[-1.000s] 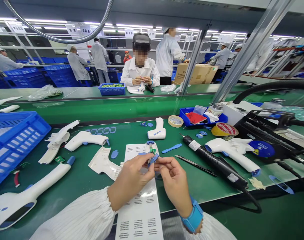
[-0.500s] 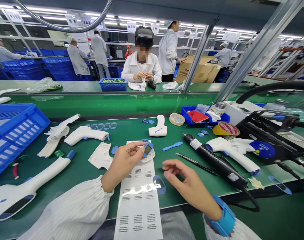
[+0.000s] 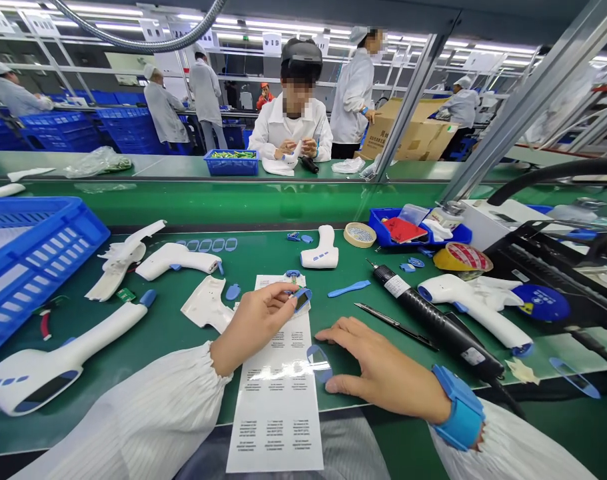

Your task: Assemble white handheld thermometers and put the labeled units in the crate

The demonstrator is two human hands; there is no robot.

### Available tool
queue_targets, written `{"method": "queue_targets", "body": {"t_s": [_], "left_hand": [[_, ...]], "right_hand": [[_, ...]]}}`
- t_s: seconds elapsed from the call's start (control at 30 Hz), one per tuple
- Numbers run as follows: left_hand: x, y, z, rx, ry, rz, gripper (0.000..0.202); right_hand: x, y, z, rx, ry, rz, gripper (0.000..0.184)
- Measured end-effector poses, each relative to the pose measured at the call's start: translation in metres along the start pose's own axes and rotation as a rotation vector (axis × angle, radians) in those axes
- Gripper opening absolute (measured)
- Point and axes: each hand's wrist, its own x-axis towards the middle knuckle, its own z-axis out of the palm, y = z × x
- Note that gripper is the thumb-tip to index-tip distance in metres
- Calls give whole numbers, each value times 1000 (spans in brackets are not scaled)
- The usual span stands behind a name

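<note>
A green counter [image 3: 278,252] fills the foreground of a busy, brightly lit workshop. At the near edge, a printed white sheet [image 3: 274,413] is laid lengthwise, its near end projecting past the counter. A clear oval window [image 3: 319,363] with a blue rim is placed across the sheet's right edge. It is partly framed by the right hand [image 3: 383,360], whose grip is spread, thumb and fingers apart; whether the window is touched cannot be told. Over the sheet's far end, a small blue-framed display [image 3: 302,301] is pinched in the grip of the left hand [image 3: 253,327]. To the left, a white shell piece [image 3: 207,305] is set down, and to the right a thin black knife [image 3: 396,325] and a black electric screwdriver [image 3: 433,320]. Farther off, a blue flat tool [image 3: 349,289] is seen, then a white gun-shaped device [image 3: 323,249]. Across a green divider [image 3: 208,203], a white part is handled by a seated co-worker [image 3: 290,130] wearing a headset.
</note>
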Motion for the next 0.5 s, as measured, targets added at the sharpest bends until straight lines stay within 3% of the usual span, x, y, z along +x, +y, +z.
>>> {"method": "queue_targets", "body": {"t_s": [0.13,0.27,0.33,0.4,0.5], "left_hand": [[-11,3,1,212,1,124,27],[-44,11,3,666,10,480,27],[-64,14,6,744,-144,601,35],[-80,15,9,814,-314,616,54],[-94,13,10,929,-362,615,56]], "right_hand": [[-15,-4,14,53,74,56,41],[-29,-1,28,116,152,58,33],[-33,3,32,135,200,51,30],[-34,6,34,146,225,47,29],[-32,7,33,144,220,42,30]]}}
